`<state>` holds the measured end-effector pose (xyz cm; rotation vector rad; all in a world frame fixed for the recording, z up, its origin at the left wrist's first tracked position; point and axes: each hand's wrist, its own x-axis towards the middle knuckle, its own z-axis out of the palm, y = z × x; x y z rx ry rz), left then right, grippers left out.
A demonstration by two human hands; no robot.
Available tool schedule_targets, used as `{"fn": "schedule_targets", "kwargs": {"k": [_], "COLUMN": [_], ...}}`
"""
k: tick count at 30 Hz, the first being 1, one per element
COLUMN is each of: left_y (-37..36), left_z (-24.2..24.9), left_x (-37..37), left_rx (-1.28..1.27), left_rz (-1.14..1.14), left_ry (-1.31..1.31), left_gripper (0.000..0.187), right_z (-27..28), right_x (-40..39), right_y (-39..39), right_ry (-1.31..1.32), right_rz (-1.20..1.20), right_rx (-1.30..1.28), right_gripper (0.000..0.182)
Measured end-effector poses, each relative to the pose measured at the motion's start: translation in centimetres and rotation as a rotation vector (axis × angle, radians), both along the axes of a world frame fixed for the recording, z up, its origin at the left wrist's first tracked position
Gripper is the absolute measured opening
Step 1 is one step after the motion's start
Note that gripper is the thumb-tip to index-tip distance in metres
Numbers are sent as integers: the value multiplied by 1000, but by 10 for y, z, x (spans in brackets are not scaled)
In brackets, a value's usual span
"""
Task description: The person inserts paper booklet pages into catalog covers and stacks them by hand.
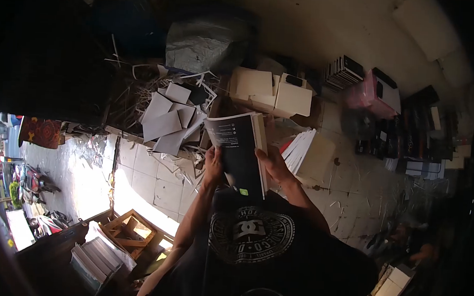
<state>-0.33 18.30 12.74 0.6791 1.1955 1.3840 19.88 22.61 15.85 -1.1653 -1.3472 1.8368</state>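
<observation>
A book with a black back cover (239, 158) is held upright in front of my chest, its pale page edges (261, 141) showing along the right side. Small white print and a green mark lie on the cover. My left hand (213, 168) grips the book's left edge. On the opposite edge, my right hand (272, 165) has its thumb against the page side; the other fingers are mostly hidden. Just beyond the book, an open carton (271, 91) has its flaps folded out. White papers with a red edge (299, 150) lie near my right hand.
Paper offcuts and loose sheets (167, 116) fill a heap ahead on the left, below a grey plastic sheet (199, 46). Book stacks (343, 73) and a pink-wrapped bundle (369, 95) stand right. A wooden stool (127, 230) sits lower left. Motorbikes (37, 181) are outside.
</observation>
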Motion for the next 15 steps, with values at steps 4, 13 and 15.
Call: {"fn": "schedule_targets", "kwargs": {"k": [4, 13, 15], "left_y": [-1, -11, -5], "left_z": [-5, 31, 36], "left_x": [6, 32, 38], "left_rx": [-14, 172, 240], "left_rz": [44, 456, 606], "left_ry": [59, 78, 90], "left_gripper": [50, 22, 20], "right_z": [-14, 13, 17], "right_x": [-7, -26, -37], "right_y": [10, 27, 18], "right_ry": [303, -531, -290], "right_rz": [-15, -176, -259], "right_rx": [-255, 1080, 1123], "right_gripper": [66, 48, 47]}}
